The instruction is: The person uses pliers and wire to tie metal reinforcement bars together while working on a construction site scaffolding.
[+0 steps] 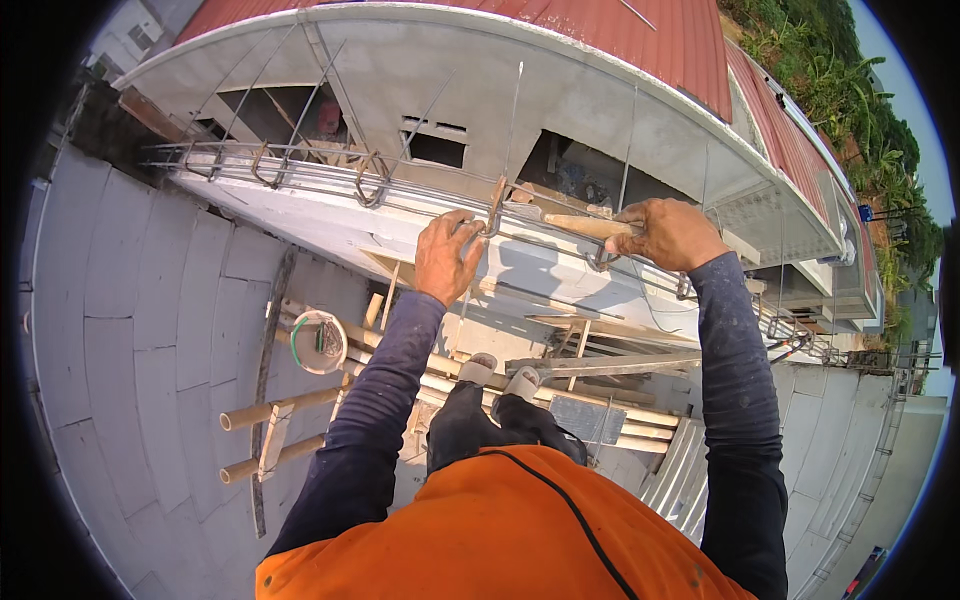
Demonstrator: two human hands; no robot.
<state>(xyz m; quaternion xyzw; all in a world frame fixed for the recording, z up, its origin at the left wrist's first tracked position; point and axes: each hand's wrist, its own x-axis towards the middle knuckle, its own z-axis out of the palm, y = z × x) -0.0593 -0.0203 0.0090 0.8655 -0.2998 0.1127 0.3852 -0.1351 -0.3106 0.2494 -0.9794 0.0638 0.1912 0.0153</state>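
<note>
A run of long steel bars (320, 170) with bent stirrups lies along the top of the wall ahead of me. My left hand (447, 257) is at these bars, its thumb and fingers closed at the lower end of an upright rusty steel stirrup (495, 205). Tapered and pale, a wooden handle (578, 225) sits in my right hand (672, 233), its narrower end pointing left toward that stirrup. Whatever is at the handle's other end is hidden by my fingers. Another stirrup (603, 258) hangs on the bars just below my right hand.
My feet stand on planks and bamboo poles (285, 408) well below the bars. A bucket (319, 342) with a green rim mark hangs or stands left of my feet. Thin upright rods (516, 115) rise from the wall. Beyond are a grey building and red metal roof (600, 35).
</note>
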